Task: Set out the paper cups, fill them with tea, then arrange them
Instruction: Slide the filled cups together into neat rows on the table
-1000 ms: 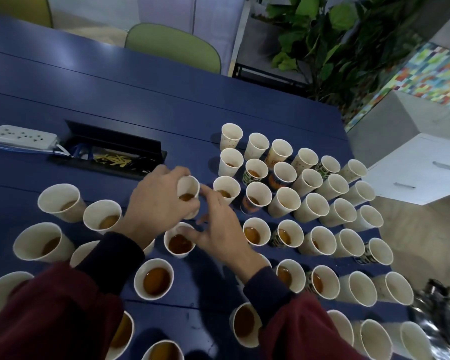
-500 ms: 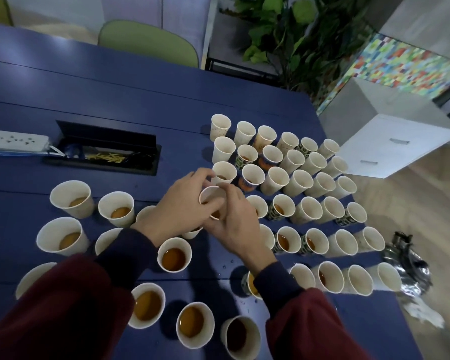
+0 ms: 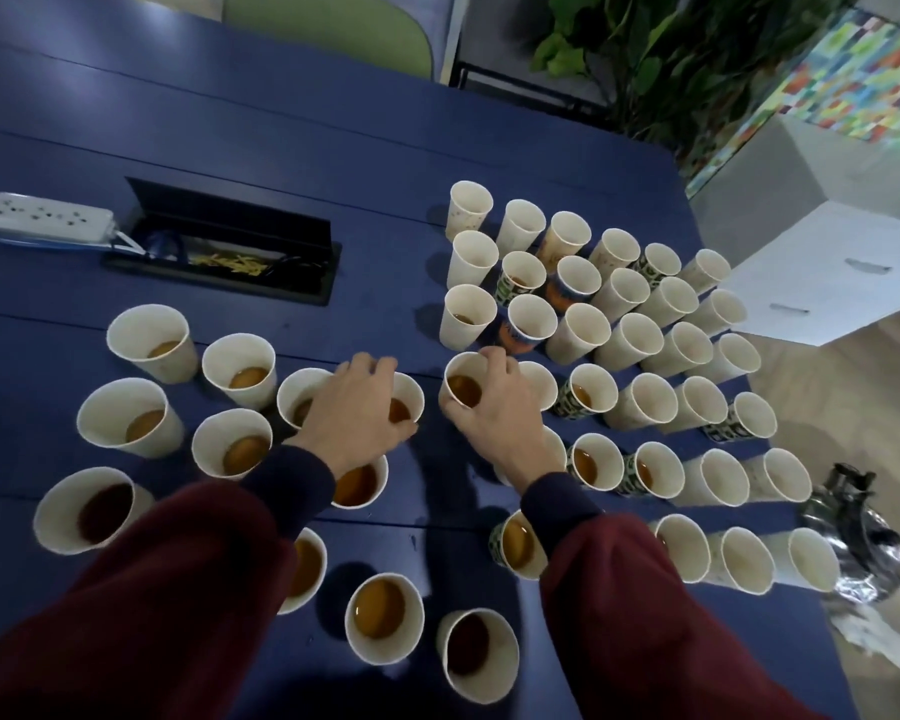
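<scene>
- A white power strip (image 3: 37, 220) is lying at the far left of the blue table (image 3: 281, 137), beside an open cable tray (image 3: 230, 246).
- Loose cups (image 3: 131, 418) holding tea are standing scattered across the table's left and near side.
- The left hand (image 3: 357, 413) is reaching down over the left tea cup (image 3: 410, 394), its fingers curling over the far rim and gripping it from above.
- Just right of it, with a gap between, the right hand (image 3: 494, 407) is clasping the right tea cup (image 3: 461, 389), fingers wrapping the far rim and the thumb lying on the near side.
- That cup is standing at the near-left edge of the packed rows of cups (image 3: 630, 340); whether it is touching its neighbours, I cannot tell.
- A shiny metal pot (image 3: 853, 543) is sitting beyond the table's right edge.
</scene>
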Demonstrator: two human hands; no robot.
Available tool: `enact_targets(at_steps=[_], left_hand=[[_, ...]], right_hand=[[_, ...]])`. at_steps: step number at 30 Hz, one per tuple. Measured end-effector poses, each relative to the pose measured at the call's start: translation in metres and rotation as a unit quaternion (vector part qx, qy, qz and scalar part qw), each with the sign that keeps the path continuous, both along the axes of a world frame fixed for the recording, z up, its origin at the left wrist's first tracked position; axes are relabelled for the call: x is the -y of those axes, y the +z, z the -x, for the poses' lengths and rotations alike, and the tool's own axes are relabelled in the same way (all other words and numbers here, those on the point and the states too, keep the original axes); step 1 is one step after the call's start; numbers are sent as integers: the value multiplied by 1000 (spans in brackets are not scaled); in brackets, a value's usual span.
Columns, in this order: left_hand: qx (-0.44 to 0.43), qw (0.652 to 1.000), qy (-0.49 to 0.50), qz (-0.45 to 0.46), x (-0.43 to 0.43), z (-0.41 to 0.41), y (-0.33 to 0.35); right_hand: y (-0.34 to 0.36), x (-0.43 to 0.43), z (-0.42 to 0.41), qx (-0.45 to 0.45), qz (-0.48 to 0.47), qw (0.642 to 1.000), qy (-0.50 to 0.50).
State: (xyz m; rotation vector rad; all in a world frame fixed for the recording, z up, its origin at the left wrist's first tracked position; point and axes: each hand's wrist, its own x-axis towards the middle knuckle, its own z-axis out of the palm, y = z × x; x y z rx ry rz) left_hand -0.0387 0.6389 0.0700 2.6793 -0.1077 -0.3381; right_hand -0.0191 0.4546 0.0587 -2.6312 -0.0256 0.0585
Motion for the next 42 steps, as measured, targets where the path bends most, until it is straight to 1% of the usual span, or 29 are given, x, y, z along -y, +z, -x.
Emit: enact_targets(at_steps=[4, 8, 14, 23, 29, 32, 33, 35, 39, 41, 42], left_hand=[[-11, 999, -15, -31, 10, -5, 0], [-32, 999, -17, -27, 14, -9, -2], [-34, 998, -15, -59, 18, -10, -7], [-36, 999, -1, -34, 14, -11, 0], [4, 1000, 0, -11, 5, -8, 11], [18, 1000, 4, -5, 2, -6, 20], [22, 1000, 5, -3, 2, -5, 24], [29, 1000, 2, 2, 4, -2, 33], [37, 998, -26, 36, 14, 10, 51], [21, 997, -52, 47, 20, 18, 55], [10, 997, -56, 55, 21, 20, 55]], right_hand=[[-9, 0, -11, -14, 27, 1000, 2], [-17, -1, -22, -21, 25, 999, 15], [-26, -3, -24, -43, 4, 999, 25], [-25, -2, -26, -31, 32, 999, 28], [-12, -2, -17, -44, 48, 997, 39], [7, 0, 1, 3, 59, 998, 31], [13, -1, 10, 21, 50, 998, 33], [23, -5, 27, 36, 3, 998, 50], [24, -22, 55, 4, -130, 987, 96], [20, -24, 63, 1, -164, 983, 88], [17, -23, 65, 1, -163, 983, 82]])
